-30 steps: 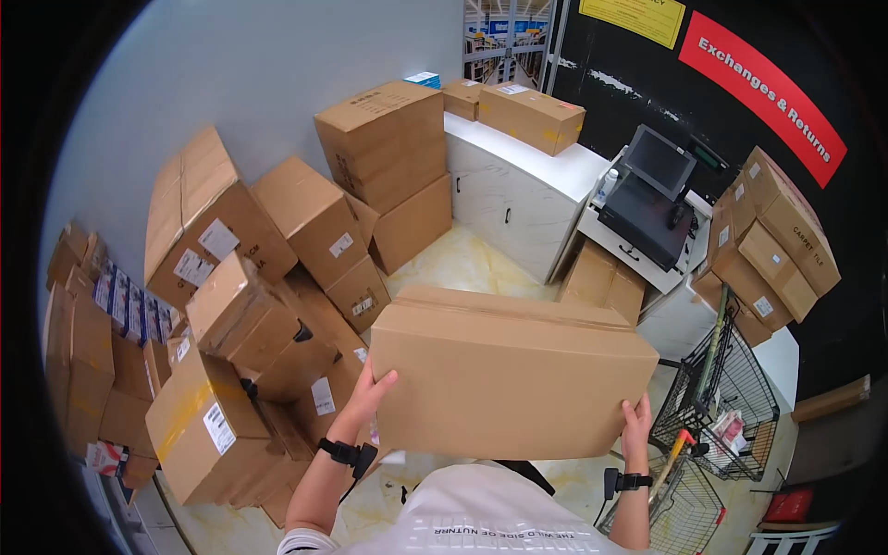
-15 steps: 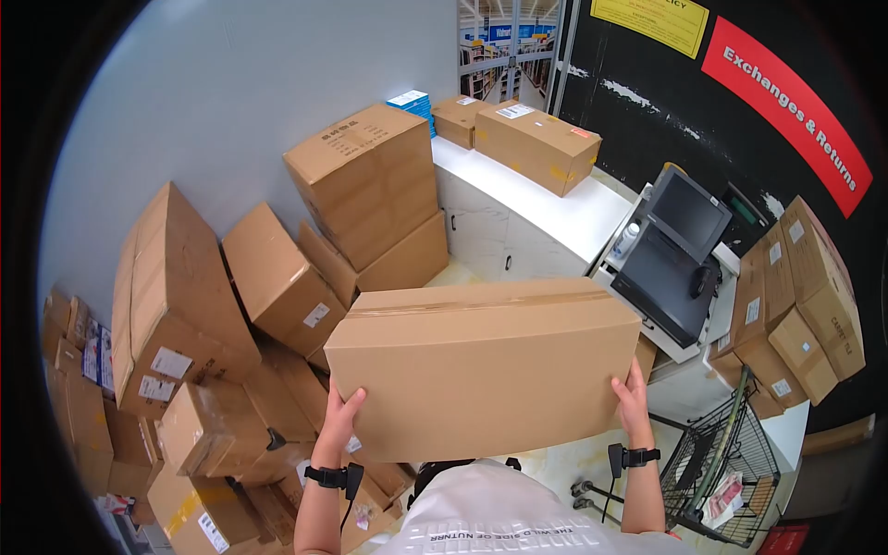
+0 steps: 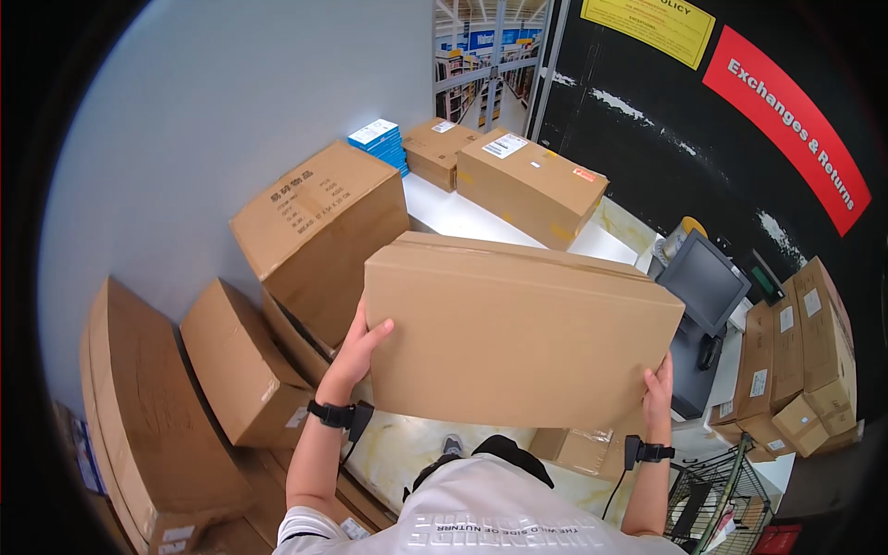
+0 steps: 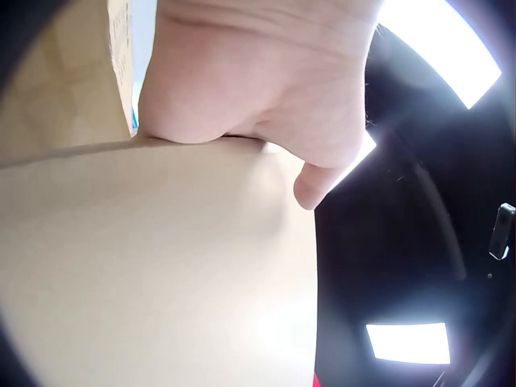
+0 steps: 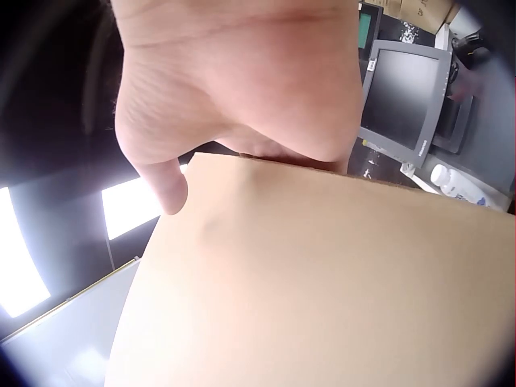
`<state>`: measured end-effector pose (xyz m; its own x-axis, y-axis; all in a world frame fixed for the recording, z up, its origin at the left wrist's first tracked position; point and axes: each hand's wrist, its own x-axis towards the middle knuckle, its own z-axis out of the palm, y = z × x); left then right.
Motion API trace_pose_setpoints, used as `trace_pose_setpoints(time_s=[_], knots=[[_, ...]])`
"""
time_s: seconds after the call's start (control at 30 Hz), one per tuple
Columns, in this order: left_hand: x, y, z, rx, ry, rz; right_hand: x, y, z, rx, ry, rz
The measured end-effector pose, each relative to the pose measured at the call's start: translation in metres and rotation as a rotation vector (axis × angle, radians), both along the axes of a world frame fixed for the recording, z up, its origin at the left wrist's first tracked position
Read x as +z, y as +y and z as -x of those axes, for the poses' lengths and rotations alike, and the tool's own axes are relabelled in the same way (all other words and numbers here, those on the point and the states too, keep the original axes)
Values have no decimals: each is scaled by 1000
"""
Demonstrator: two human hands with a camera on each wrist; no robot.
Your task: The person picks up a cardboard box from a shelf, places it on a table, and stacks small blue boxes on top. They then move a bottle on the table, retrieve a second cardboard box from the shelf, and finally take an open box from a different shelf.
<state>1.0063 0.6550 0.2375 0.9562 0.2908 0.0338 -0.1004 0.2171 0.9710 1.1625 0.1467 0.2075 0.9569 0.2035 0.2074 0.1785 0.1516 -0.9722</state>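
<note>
A large plain cardboard box is held up in front of the body between two hands, its taped seam along the top far edge. The left hand grips its left end, thumb on the near face and fingers round the side. At the opposite end the right hand grips the same way. In the left wrist view the left palm presses against the box edge. The right wrist view has the right thumb at a corner, with the other fingers mostly hidden behind the box.
Beyond the box runs a white counter bearing a long taped carton, a smaller carton and a blue stack. Tall cartons crowd the left. On the right are a monitor, stacked cartons and a wire cart.
The person has moved forward with the box toward the counter, which now appears closer and partly behind it. Both hands keep their grip on the box ends.
</note>
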Motion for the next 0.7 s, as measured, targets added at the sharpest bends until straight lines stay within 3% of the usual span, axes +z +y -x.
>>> trace_pose_setpoints(time_s=[0.2, 0.4, 0.5, 0.7], knots=[[56, 43, -169, -164, -39, -29, 17, 25, -108, -73, -61, -19], [90, 70, -309, -210, -80, -157, 14, 49, -224, -157, -95, -80], [103, 94, -371, -207, -102, -207, 29, 70, -278, -132, -143, 19], [171, 138, -529, -377, 38, 32, 89, 102, -407, -25, -253, -25]])
